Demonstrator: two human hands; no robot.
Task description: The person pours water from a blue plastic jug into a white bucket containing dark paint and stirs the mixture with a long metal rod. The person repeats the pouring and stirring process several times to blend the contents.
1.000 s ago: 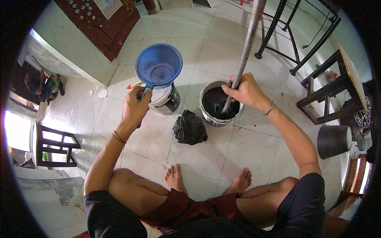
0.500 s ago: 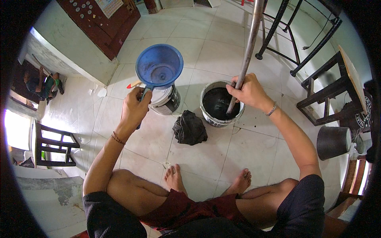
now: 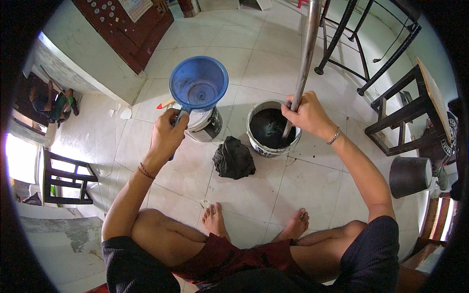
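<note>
Dark-filled bucket (image 3: 267, 150): stirring step, likely. Your right hand (image 3: 309, 115) wraps fingers round the rod (image 3: 305, 58) inside; left hand (image 3: 168, 129) pinches the dipper (image 3: 199, 83), bucket's left. Next stroke probably needs steady grip.

A grey pole (image 3: 306, 58) slants into a dark-filled bucket (image 3: 266, 150), blue dipper (image 3: 199, 82) nearby.

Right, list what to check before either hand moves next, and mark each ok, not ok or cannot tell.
1. Right hand closed around the long grey metal-looking pole: ok.
2. Pole's lower end inside the round white plastic bucket: ok.
3. Left hand gripping the round blue plastic dipper by its handle: ok.
4. Depth of the bucket's black contents: cannot tell.
5. Crumpled black bundle clear of the bucket: cannot tell, very close.
6. Pale tiled floor free of dark specks: not ok.
</note>
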